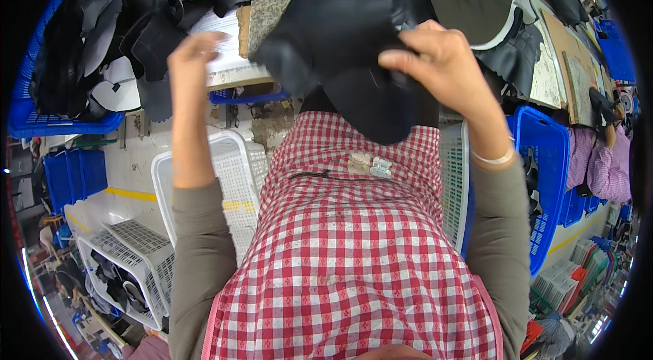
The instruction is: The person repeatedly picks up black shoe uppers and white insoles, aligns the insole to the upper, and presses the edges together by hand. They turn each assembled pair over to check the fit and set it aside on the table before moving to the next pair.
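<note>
Before you, a speckled desk (273,10) carries dark, pale-rimmed pieces (469,6); blue baskets (559,149) and white baskets (163,176) flank you, and a yellow line (136,194) marks the floor (129,166). Over the desk's near edge, down to your checked apron (354,244), hangs a smooth, shiny black sheet (354,13), rounded below. Your right hand (439,64) pinches its right side; your left hand (192,57) is too blurred to tell its grip.
</note>
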### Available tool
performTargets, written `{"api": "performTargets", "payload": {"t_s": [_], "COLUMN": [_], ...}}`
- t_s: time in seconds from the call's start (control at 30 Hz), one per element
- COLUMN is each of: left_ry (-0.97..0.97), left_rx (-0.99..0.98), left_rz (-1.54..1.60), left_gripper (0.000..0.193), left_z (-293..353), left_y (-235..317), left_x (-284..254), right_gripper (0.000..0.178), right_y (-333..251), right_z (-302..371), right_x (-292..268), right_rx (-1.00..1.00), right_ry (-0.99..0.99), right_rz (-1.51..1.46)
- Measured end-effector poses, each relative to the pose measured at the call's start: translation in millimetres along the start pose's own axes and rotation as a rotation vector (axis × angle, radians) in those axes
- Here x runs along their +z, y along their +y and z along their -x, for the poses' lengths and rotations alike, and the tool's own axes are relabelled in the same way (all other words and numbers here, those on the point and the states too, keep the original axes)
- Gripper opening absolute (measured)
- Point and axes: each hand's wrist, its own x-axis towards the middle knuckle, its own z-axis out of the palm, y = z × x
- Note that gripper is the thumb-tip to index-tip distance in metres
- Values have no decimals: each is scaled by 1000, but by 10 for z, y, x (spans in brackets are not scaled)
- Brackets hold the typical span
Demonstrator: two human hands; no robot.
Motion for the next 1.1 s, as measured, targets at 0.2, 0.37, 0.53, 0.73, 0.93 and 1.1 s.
{"api": "performTargets", "payload": {"t_s": [0.2, 0.37, 0.53, 0.73, 0.93, 1.1], "left_ry": [-1023, -1258, -1136, -754, -1092, -1145], "left_rx": [-157, -235, -473, 177, 264, -27], "left_rz": [329, -334, 565, -353, 128, -9], "left_gripper": [60, 68, 55, 37, 33, 21], "left_z": [567, 871, 1209, 1066, 899, 1105], "left_y": [2, -118, -467, -195, 133, -62], "left_x": [58, 634, 1012, 979, 900, 1241], "right_gripper": [13, 15, 9, 6, 4, 29], "right_y": [-356, -204, -66, 130, 73, 103], "right_z": [486, 683, 777, 905, 1004, 1178], "right_x": [220, 291, 334, 534, 681, 716], "right_rx": [-724, -728, -630, -422, -443, 253], "right_ry": [-243, -312, -172, -357, -247, -120], "right_rz": [681, 656, 649, 687, 649, 203]}}
